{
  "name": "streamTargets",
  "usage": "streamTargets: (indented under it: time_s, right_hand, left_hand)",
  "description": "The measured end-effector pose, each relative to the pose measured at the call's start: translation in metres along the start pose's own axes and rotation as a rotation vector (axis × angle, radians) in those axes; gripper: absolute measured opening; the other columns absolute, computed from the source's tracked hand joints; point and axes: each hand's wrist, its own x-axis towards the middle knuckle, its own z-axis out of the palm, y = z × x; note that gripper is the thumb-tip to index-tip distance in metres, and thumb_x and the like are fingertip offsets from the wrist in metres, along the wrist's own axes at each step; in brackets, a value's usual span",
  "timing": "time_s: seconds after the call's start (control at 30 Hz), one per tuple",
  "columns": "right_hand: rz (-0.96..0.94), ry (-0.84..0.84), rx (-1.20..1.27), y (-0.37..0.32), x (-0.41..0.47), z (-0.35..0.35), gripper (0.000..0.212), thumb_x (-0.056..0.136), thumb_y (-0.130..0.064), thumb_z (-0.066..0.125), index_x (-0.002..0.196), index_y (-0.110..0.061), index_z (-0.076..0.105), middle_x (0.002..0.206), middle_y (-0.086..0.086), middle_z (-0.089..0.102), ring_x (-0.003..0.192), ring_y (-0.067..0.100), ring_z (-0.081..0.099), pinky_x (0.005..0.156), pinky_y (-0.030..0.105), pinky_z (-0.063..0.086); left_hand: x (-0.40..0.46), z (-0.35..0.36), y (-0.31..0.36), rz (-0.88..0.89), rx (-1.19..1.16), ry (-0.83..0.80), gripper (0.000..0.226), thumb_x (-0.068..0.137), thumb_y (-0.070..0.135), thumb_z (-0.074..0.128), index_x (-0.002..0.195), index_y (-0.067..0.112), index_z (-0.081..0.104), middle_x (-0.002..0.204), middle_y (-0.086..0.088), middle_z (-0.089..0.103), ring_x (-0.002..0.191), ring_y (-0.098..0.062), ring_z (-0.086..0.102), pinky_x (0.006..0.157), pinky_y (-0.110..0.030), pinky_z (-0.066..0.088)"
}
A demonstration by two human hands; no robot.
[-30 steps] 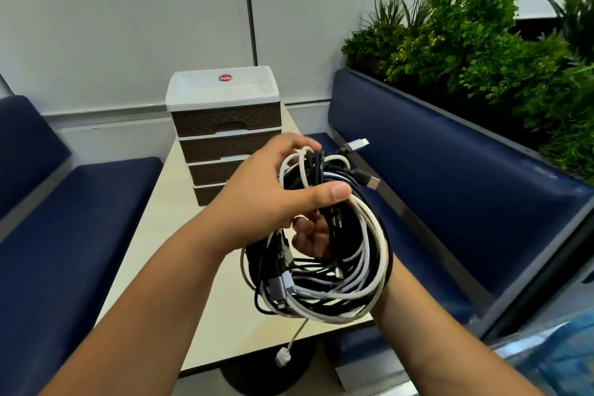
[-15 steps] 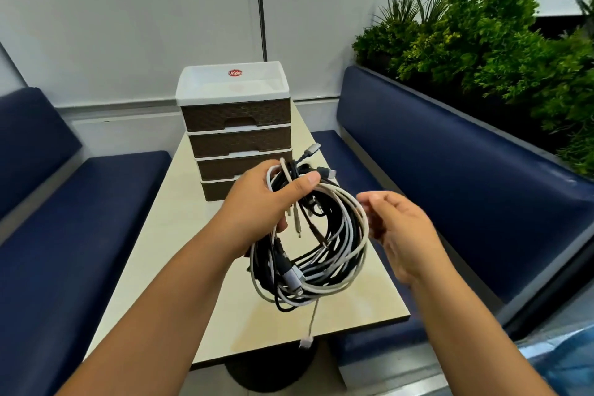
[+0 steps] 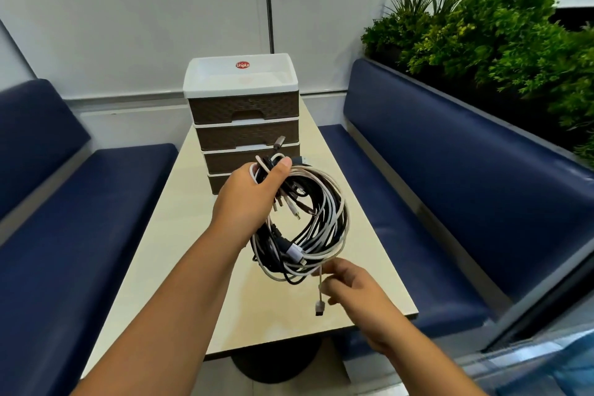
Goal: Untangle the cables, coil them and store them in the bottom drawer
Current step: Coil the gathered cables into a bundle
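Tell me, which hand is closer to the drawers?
Left. The left hand holds the cables just in front of the drawers; the right hand is lower, nearer the person.

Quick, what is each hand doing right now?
Left hand: fingers curled round the top of the cable bundle, holding it up.
Right hand: fingers pinching the white cable end that dangles below the bundle.
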Motion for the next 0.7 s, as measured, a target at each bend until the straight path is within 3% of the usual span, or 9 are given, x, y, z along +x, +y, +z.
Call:
streamTargets:
  time_s: [0.1,0.2,0.37,0.43,0.53,0.63,0.7]
  right_hand:
    - [-0.038,-0.009,0.022,0.003,0.002,0.004,0.010,0.093,-0.012,0.062,0.093,-0.012,0.072,0.080,0.004,0.067,0.070,0.012,0.061,0.064,0.021,0.048]
    - [-0.033,-0.009,-0.080,0.010,0.004,0.003,0.013,0.093,-0.020,0.063,0.088,-0.013,0.073,0.079,0.007,0.071,0.072,0.012,0.063,0.073,0.028,0.050]
    - [-0.044,0.154,-0.352,0.013,0.003,-0.012,0.011,0.091,-0.030,0.067,0.087,-0.022,0.073,0.081,-0.005,0.068,0.071,0.000,0.062,0.064,0.013,0.048]
    - [-0.048,0.187,-0.241,0.004,0.000,-0.022,0.005,0.090,-0.024,0.068,0.092,-0.023,0.073,0.072,-0.001,0.069,0.063,0.004,0.061,0.064,0.023,0.050]
    - [-0.095,0.103,0.041,-0.018,-0.011,-0.036,0.024,0.088,-0.008,0.069,0.108,-0.022,0.065,0.069,0.006,0.063,0.059,0.015,0.057,0.056,0.028,0.047]
    - [-0.165,0.008,0.218,-0.039,-0.019,-0.040,0.014,0.083,-0.008,0.066,0.096,-0.008,0.071,0.073,0.012,0.062,0.060,0.022,0.054,0.057,0.027,0.048]
    - [-0.204,-0.029,0.306,-0.047,-0.021,-0.040,0.017,0.087,-0.010,0.060,0.091,-0.002,0.075,0.078,0.019,0.066,0.064,0.028,0.061,0.064,0.029,0.053]
  left_hand:
    - [0.004,0.000,-0.003,-0.010,-0.091,0.017,0.047,0.084,0.064,0.057,0.080,0.017,0.063,0.072,-0.001,0.067,0.072,-0.021,0.063,0.069,-0.038,0.050]
    - [0.005,0.000,-0.005,-0.049,-0.283,0.014,0.042,0.087,0.053,0.062,0.095,0.012,0.067,0.081,-0.006,0.073,0.072,-0.023,0.071,0.072,-0.042,0.060]
    - [0.009,-0.002,-0.015,-0.136,-0.541,0.063,0.039,0.090,0.043,0.063,0.105,0.006,0.064,0.084,-0.015,0.072,0.060,-0.023,0.067,0.061,-0.037,0.060]
    - [0.009,-0.002,-0.020,-0.160,-0.598,0.113,0.036,0.092,0.041,0.062,0.104,0.007,0.063,0.077,-0.015,0.068,0.055,-0.020,0.061,0.059,-0.033,0.057]
    - [0.006,-0.003,-0.025,-0.232,-0.683,0.189,0.035,0.094,0.039,0.060,0.105,0.005,0.061,0.072,-0.014,0.064,0.053,-0.021,0.058,0.053,-0.029,0.055]
    - [0.006,-0.002,-0.028,-0.275,-0.759,0.220,0.034,0.095,0.037,0.059,0.104,0.004,0.061,0.060,-0.007,0.064,0.048,-0.018,0.058,0.056,-0.033,0.054]
    - [0.006,0.000,-0.030,-0.281,-0.778,0.230,0.033,0.096,0.036,0.058,0.101,0.005,0.062,0.051,-0.004,0.062,0.045,-0.016,0.058,0.059,-0.034,0.054]
